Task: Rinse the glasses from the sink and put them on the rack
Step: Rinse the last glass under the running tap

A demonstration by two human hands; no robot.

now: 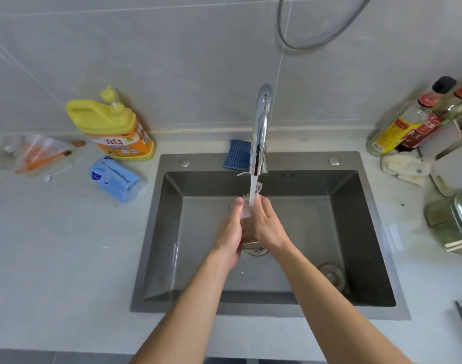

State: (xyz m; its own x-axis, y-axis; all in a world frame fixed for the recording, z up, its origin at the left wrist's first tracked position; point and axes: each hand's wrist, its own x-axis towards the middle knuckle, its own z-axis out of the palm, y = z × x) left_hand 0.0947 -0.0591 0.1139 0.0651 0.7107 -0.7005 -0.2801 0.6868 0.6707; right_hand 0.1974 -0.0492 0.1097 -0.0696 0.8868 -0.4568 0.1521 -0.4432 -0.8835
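Head view: the only camera, looking straight down into the sink (172,232).
Glass: a clear glass (247,224) was sandwiched between both hands over the drain (255,250), right under the faucet (261,127) stream.
Left hand: the left hand (230,232) wrapped the glass's left side, thumb up near the rim.
Right hand: the right hand (266,224) gripped the right side.
Axis: looked roughly upright, mouth up toward the water.
Nearer hand: neither, both were touching it.
Rack: honestly couldn't make one out, so can't tell which hand should carry.
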